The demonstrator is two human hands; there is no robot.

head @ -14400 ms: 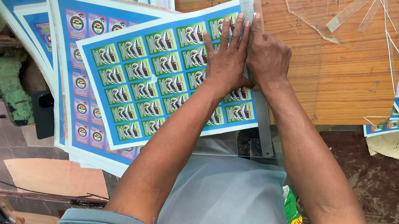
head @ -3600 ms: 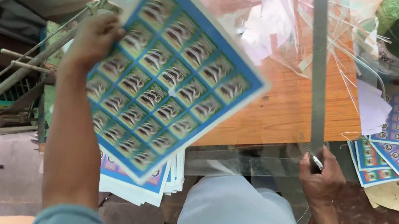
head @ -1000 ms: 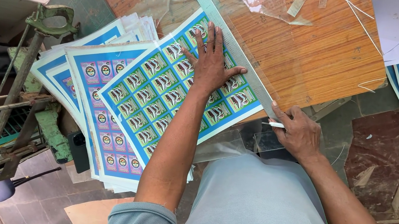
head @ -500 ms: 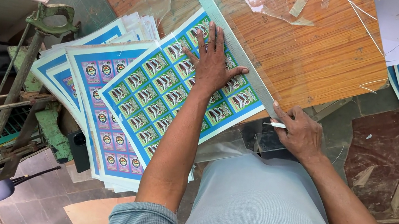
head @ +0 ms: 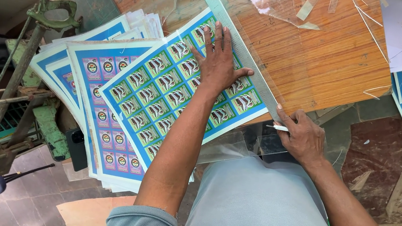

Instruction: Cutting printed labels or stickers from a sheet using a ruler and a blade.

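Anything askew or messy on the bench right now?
The printed sheet under the left hand lies skewed to the fanned stack below, its lower corner overhanging the table edge. Thin offcut strips litter the wooden table. No damage visible.

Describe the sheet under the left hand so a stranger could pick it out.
Start at the wooden table and find the fanned stack of blue-bordered sheets at its near edge. The printed sheet lies topmost, pressed flat by the left hand against the long metal ruler; only its labels are green.
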